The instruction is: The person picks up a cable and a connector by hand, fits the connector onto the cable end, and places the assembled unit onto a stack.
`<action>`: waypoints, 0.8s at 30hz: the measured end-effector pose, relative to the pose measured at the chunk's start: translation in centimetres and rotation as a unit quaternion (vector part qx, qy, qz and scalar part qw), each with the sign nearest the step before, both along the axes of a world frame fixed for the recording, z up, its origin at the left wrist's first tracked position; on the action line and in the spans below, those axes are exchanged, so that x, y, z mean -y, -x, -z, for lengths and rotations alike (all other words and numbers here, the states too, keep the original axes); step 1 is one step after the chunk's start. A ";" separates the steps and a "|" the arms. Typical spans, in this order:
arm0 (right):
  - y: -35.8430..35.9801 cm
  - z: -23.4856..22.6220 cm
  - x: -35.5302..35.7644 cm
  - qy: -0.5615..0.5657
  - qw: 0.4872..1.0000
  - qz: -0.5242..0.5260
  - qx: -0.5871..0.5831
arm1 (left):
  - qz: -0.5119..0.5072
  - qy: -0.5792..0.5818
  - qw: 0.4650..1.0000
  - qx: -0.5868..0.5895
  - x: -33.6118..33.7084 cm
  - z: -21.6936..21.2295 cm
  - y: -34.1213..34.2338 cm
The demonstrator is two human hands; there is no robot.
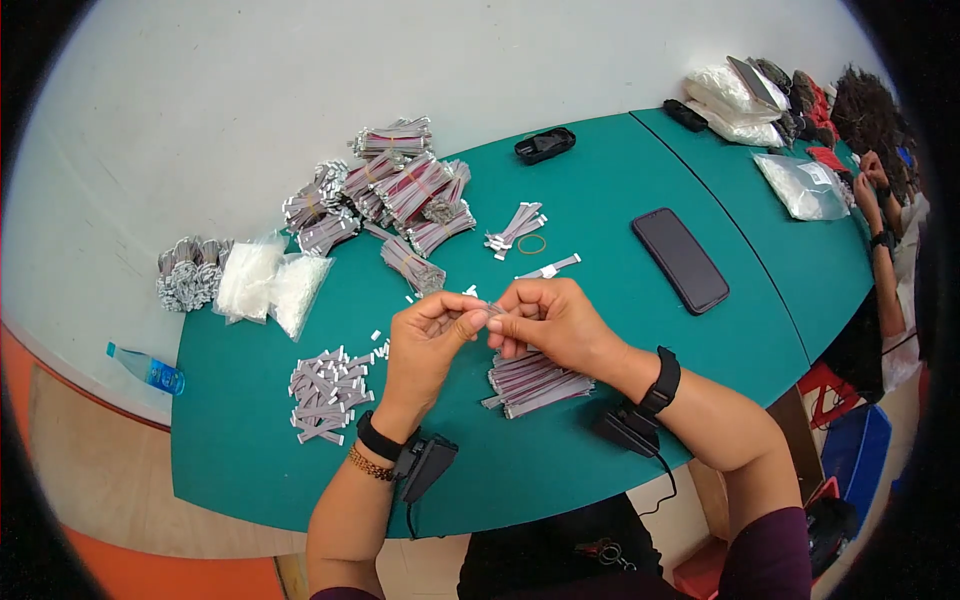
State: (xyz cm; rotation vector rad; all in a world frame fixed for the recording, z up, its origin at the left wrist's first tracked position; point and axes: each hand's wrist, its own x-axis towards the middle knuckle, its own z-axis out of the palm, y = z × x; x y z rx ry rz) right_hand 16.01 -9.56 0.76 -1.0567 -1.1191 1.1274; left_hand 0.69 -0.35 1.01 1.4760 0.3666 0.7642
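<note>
A clear bottle with a blue label (pixel 150 371) is beside the left edge of the green counter (pixel 240 420). Near the wall, a bunch of grey ribbon cables (pixel 188 272) sits just beside two clear bags of white pieces (pixel 252 278), and nearer the person lies a loose pile of short grey cables (pixel 330 395) with white ends. Farther back, rubber-banded cable bundles (pixel 405 190) are heaped against the wall. Some loose white pieces (pixel 381 350) lie near the left hand (pixel 432 335), whose thumb and forefinger are closed in a pinch. Between its fingertips and those of the right hand, above the middle of the counter, is a small grey piece (pixel 494 311), mostly hidden by the fingers. The right hand (pixel 550 322) is likewise pinched together on it, above a neat stack of cables (pixel 538 385). Each wrist wears a black strap with a black box. Beyond the hands lie a small group of cables (pixel 516 228), a rubber band (pixel 532 244) and a black case (pixel 545 145). A dark phone (pixel 680 260) rests farther right, and past the seam are a clear bag (pixel 800 187) and a co-worker's hands (pixel 875 169).
</note>
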 end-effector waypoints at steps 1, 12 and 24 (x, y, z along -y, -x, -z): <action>0.0 0.0 0.0 0.000 1.000 0.000 0.000 | 0.000 0.000 1.000 0.000 0.0 0.0 0.0; 0.2 -0.3 0.1 0.003 1.000 0.010 -0.023 | -0.019 0.001 1.000 -0.014 0.4 -0.1 -0.2; 0.8 -0.1 0.0 -0.029 0.998 0.036 -0.039 | -0.041 0.046 0.998 0.008 1.0 0.5 -0.4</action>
